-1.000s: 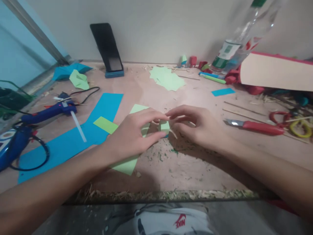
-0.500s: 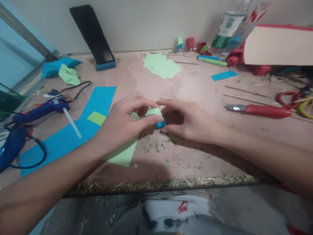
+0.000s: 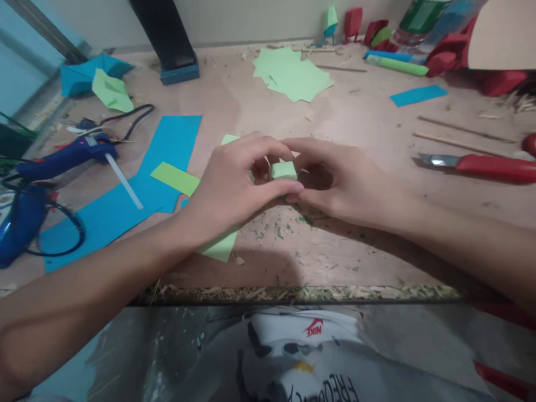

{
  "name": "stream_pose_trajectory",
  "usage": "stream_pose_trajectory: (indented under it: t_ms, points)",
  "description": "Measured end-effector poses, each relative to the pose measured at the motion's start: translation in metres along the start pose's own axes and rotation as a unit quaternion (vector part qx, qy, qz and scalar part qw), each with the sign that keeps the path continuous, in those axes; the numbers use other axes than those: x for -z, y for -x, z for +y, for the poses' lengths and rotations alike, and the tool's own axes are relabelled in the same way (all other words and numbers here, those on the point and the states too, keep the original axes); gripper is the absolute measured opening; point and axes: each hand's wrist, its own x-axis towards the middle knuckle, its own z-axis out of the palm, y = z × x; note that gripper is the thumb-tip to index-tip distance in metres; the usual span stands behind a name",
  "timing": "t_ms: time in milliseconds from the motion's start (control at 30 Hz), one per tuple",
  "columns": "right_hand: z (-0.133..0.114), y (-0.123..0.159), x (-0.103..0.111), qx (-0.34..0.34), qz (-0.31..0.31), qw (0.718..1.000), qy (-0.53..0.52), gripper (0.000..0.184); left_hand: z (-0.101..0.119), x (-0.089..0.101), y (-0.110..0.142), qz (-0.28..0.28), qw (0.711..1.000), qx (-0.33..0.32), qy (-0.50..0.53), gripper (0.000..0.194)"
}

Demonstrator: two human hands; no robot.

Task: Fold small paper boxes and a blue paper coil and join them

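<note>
Over the middle of the worktop, a small folded paper block (image 3: pixel 283 170) sits between both hands. Its light green top shows; the rest is covered by fingers. My left hand (image 3: pixel 237 178) is closed on it, thumb along its front side. My right hand (image 3: pixel 355 178) is curled in from the other side, its thumb and forefinger tips meeting the left hand's at the block. Under my left wrist lie a light green paper sheet (image 3: pixel 221 247) and a yellow-green strip (image 3: pixel 173 178), which rests on a large blue paper sheet (image 3: pixel 157 167).
On the left lies a blue glue gun (image 3: pixel 62 159) with a white stick and cable. A phone (image 3: pixel 170 33) stands at the back, near green paper cutouts (image 3: pixel 293 75). To the right are a red-handled cutter knife (image 3: pixel 494 167), thin sticks (image 3: pixel 460 128) and a blue paper piece (image 3: pixel 419 96).
The view has tipped downward, so the table things sit higher in it. The block has turned in my fingers: its blue part, visible before, is now hidden.
</note>
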Motion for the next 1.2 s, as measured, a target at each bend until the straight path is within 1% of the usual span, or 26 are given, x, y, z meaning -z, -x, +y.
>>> stream_pose_trajectory:
  t_ms: [100, 233, 333, 500, 700, 867, 1000, 1200]
  points:
    - [0.001, 0.0, 0.0, -0.009, 0.003, 1.0, 0.011, 0.052, -0.001, 0.005, 0.001, -0.006, 1.0, 0.0, 0.019, 0.029]
    - [0.0, 0.0, 0.001, -0.017, 0.007, 1.0, 0.015, 0.061, -0.003, 0.013, 0.001, 0.011, 0.999, 0.009, 0.043, 0.019]
    - [0.0, 0.001, 0.002, -0.029, 0.004, 0.999, 0.021, 0.064, -0.006, 0.017, 0.001, -0.004, 0.999, -0.002, 0.052, 0.016]
    - [-0.001, 0.001, 0.002, -0.036, 0.006, 0.999, 0.03, 0.062, -0.005, 0.017, 0.002, -0.026, 0.999, -0.013, 0.031, 0.016]
    - [-0.004, 0.001, 0.003, -0.042, 0.001, 0.998, 0.041, 0.057, -0.002, 0.017, 0.003, -0.03, 0.999, -0.007, 0.035, 0.015]
    - [-0.004, 0.0, 0.003, -0.047, -0.001, 0.998, 0.037, 0.06, -0.003, 0.019, 0.003, -0.027, 0.998, -0.004, 0.051, 0.014]
    - [-0.002, 0.0, 0.003, -0.044, -0.002, 0.999, 0.03, 0.061, -0.002, 0.021, 0.003, -0.031, 0.998, 0.0, 0.047, 0.015]
    - [-0.003, 0.0, 0.004, -0.034, -0.009, 0.999, 0.02, 0.057, -0.003, 0.021, 0.002, -0.034, 0.998, 0.0, 0.047, 0.013]
